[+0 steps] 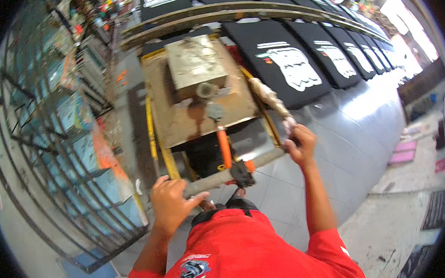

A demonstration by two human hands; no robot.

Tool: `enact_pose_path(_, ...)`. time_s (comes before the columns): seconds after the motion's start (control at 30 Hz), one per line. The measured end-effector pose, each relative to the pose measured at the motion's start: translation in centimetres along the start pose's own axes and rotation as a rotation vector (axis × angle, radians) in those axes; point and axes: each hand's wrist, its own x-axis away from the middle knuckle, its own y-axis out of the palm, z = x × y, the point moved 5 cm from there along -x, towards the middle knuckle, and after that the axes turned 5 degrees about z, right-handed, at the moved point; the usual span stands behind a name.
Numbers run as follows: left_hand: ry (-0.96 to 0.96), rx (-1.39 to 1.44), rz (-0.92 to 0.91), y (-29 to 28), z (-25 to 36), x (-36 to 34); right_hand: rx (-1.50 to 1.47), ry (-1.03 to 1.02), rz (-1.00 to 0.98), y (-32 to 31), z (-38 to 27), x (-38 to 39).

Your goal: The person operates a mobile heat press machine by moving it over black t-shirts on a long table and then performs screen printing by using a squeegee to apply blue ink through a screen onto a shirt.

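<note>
In front of me a bar handle wrapped in grey tape (pixel 212 183) runs across a yellow frame (pixel 151 127). My left hand (pixel 169 199) grips its left end, the thumb stretched along the bar. The right end is held in my right hand (pixel 302 144), fingers curled round it. Dark wrapping (pixel 242 174) covers the bar's middle. From there an orange lever (pixel 224 146) rises to a grey metal fitting (pixel 214 110). A brown board (pixel 163 107) on the frame carries a dusty metal box (pixel 196 65). A pale wrapped hose or cable (pixel 268 96) runs down the frame's right side.
Black T-shirts with white prints (pixel 291 67) lie in a row on the right, beyond a long rail (pixel 236 11). Metal bars (pixel 58 173) stand before blue, paint-stained shelves (pixel 89 146) on the left. Grey tiles (pixel 328 148) cover the floor. Pink sheets (pixel 403 152) lie at the right.
</note>
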Motion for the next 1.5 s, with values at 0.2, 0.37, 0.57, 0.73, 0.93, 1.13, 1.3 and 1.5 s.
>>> enact_pose_path(0.2, -0.062, -0.099, 0.042, 0.0, 0.1, 0.5, -0.032, -0.088, 0.027, 0.0, -0.4, -0.6)
enact_pose_path(0.37, -0.105, -0.171, 0.051, -0.1, -0.3, 1.2, -0.057, -0.134, 0.043, -0.1, -0.8, -0.6)
enact_pose_path(0.57, -0.124, -0.172, 0.063, -0.2, 0.1, 0.9, -0.109, -0.125, 0.032, -0.4, -0.6, 0.0)
enact_pose_path(0.73, -0.153, -0.135, 0.107, -0.4, 0.7, 1.1, -0.101, -0.151, 0.031, -0.4, -0.8, -0.1)
enact_pose_path(0.93, -0.184, -0.142, 0.094, -0.4, 0.7, 1.2, -0.120, -0.114, 0.009, -0.8, -0.8, 0.0)
enact_pose_path(1.13, -0.195, -0.157, 0.119, -0.3, 0.4, 1.4, -0.101, -0.129, 0.021, -0.9, -0.9, 0.0)
enact_pose_path(1.3, -0.219, -0.177, 0.110, -0.3, 0.1, 1.6, -0.110, -0.136, 0.024, -0.9, -1.2, 0.0)
enact_pose_path(1.5, -0.233, -0.166, 0.099, -0.4, 0.6, 1.3, -0.101, -0.142, 0.022, -0.8, -1.1, -0.1)
